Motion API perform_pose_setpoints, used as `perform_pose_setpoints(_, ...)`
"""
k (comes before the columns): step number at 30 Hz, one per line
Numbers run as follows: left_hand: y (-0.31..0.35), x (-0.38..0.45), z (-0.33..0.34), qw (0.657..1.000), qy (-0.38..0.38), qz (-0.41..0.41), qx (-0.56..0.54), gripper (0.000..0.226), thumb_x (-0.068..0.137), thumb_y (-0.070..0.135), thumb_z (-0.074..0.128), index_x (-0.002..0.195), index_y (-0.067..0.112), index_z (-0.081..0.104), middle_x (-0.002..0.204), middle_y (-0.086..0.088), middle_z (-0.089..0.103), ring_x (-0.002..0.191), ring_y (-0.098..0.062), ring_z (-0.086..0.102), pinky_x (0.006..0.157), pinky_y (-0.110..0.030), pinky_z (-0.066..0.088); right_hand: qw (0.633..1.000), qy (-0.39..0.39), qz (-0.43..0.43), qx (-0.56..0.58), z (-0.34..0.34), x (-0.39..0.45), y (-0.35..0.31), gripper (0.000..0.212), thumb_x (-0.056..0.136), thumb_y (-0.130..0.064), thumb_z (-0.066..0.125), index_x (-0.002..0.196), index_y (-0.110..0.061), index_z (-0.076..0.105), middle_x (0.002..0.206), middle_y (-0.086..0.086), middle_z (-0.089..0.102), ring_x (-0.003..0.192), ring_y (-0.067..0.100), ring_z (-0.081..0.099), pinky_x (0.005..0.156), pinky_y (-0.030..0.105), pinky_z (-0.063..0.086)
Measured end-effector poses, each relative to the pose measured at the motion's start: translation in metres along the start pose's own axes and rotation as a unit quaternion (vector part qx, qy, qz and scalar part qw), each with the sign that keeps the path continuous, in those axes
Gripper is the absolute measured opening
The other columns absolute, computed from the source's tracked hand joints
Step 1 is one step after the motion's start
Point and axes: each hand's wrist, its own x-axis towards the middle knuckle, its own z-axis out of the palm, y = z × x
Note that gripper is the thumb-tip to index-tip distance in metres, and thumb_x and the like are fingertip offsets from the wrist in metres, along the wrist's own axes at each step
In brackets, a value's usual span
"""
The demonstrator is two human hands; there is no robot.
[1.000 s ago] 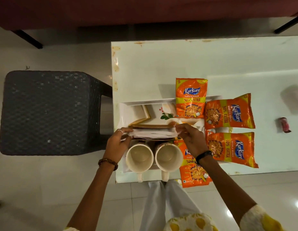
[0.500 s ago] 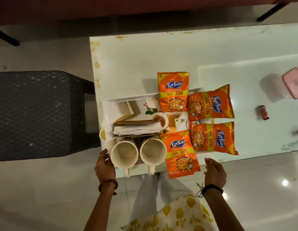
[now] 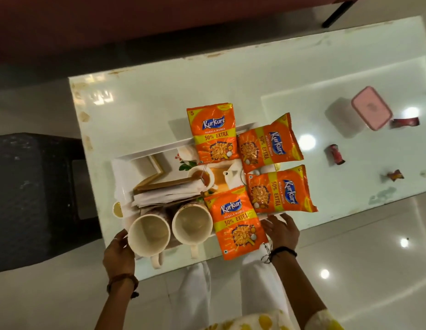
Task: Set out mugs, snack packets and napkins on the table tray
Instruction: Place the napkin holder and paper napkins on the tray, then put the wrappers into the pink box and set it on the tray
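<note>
A white tray (image 3: 145, 154) lies on the pale table (image 3: 147, 110) near its front edge. At the tray's near side stand two cream mugs, the left mug (image 3: 148, 234) and the right mug (image 3: 191, 225), both empty with handles towards me. A stack of white napkins (image 3: 164, 195) lies behind them. Several orange snack packets lie on the tray's right half, one at the back (image 3: 213, 132) and one at the front (image 3: 238, 225). My left hand (image 3: 119, 248) grips the tray's near left corner beside the left mug. My right hand (image 3: 282, 232) holds the near right edge under the packets.
A dark woven stool (image 3: 33, 198) stands left of the table. Further right on the table are a pink-lidded box (image 3: 371, 107) and small red wrappers (image 3: 335, 154). My legs in white trousers (image 3: 197, 294) stand against the table's front edge.
Both hands let go of the napkins, drew back off the table, then came forward onto the tray's near corners. The view has swung left and tilted.
</note>
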Motion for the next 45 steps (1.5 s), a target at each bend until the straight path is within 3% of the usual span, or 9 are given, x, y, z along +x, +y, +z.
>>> perform_pose_setpoints(4,0.028,-0.008,0.032,0.998,-0.036,0.004,-0.044,0.032,0.083,-0.008,0.05,0.112,0.0,0.06,0.11,-0.025,0.064,0.09,-0.035,0.056,0.076,-0.038,0.05,1.0,-0.002,-0.001,0.014,-0.009,0.036,-0.037,0.043,0.08,0.003,0.063,0.121,-0.001,0.048,0.097,0.022,0.061,0.074,0.032,0.063,0.064,0.034,0.051)
perform_pose_setpoints(8,0.067,-0.01,0.066,0.996,-0.052,0.004,-0.069,0.031,0.081,-0.005,0.05,0.109,0.002,0.061,0.108,-0.028,0.064,0.103,-0.044,0.058,0.091,-0.058,0.048,0.999,-0.017,0.008,0.037,-0.015,0.066,-0.077,0.045,0.08,0.009,0.06,0.122,0.003,0.046,0.08,0.017,0.061,0.065,0.025,0.06,0.059,0.033,0.05)
perform_pose_setpoints(16,0.13,-0.016,0.121,0.998,-0.053,0.005,-0.025,0.028,0.078,-0.009,0.053,0.103,0.0,0.062,0.108,-0.03,0.063,0.102,-0.044,0.058,0.092,-0.056,0.047,0.996,-0.051,0.039,0.064,-0.019,0.123,-0.145,0.044,0.08,0.013,0.057,0.123,0.007,0.047,0.114,0.031,0.057,0.1,0.047,0.058,0.075,0.044,0.052)
perform_pose_setpoints(23,0.161,-0.021,0.142,0.999,-0.028,0.002,-0.024,0.03,0.081,-0.009,0.05,0.11,-0.005,0.059,0.113,-0.03,0.061,0.105,-0.043,0.057,0.087,-0.045,0.048,0.996,-0.072,0.032,0.032,-0.019,0.157,-0.164,0.031,0.077,0.009,0.064,0.104,-0.003,0.054,0.112,0.024,0.06,0.091,0.04,0.062,0.073,0.042,0.052)
perform_pose_setpoints(29,0.164,-0.023,0.143,0.998,-0.031,0.02,0.041,0.03,0.082,-0.009,0.05,0.111,-0.006,0.057,0.114,-0.029,0.06,0.088,-0.03,0.052,0.082,-0.039,0.049,0.996,-0.078,0.028,0.043,-0.02,0.158,-0.163,0.044,0.077,0.008,0.064,0.118,0.002,0.052,0.115,0.023,0.06,0.086,0.035,0.061,0.073,0.042,0.053)
perform_pose_setpoints(37,0.155,-0.031,0.144,0.997,-0.045,0.024,0.064,0.032,0.085,-0.002,0.051,0.117,-0.005,0.053,0.119,-0.031,0.057,0.11,-0.046,0.052,0.092,-0.042,0.045,0.992,-0.114,0.03,0.041,-0.027,0.146,-0.171,0.034,0.085,0.008,0.054,0.118,0.006,0.049,0.094,0.016,0.06,0.098,0.042,0.059,0.079,0.046,0.051)
perform_pose_setpoints(41,0.144,-0.083,0.153,0.992,0.112,0.01,-0.065,0.046,0.082,-0.006,0.054,0.126,-0.006,0.038,0.112,-0.004,0.048,0.119,-0.04,0.046,0.097,-0.041,0.037,0.973,-0.176,0.109,0.105,-0.042,0.128,-0.174,0.025,0.097,-0.02,0.036,0.11,-0.002,0.047,0.13,0.034,0.047,0.118,0.046,0.048,0.098,0.048,0.039)
perform_pose_setpoints(43,0.14,-0.127,0.163,0.97,0.193,0.093,-0.115,0.037,0.079,-0.011,0.052,0.112,0.002,0.046,0.103,-0.003,0.043,0.11,-0.043,0.047,0.097,-0.044,0.038,0.971,-0.181,0.084,0.131,-0.053,0.116,-0.166,0.025,0.095,-0.022,0.035,0.114,-0.007,0.042,0.126,0.035,0.05,0.105,0.042,0.053,0.094,0.047,0.041)
perform_pose_setpoints(45,0.135,-0.176,0.184,0.953,0.169,0.219,-0.126,0.039,0.072,-0.02,0.054,0.096,0.01,0.049,0.098,-0.014,0.042,0.092,-0.038,0.05,0.087,-0.035,0.043,0.983,-0.165,-0.028,0.075,-0.068,0.101,-0.154,0.021,0.092,-0.009,0.043,0.114,-0.006,0.043,0.109,0.029,0.061,0.086,0.036,0.059,0.082,0.043,0.048)
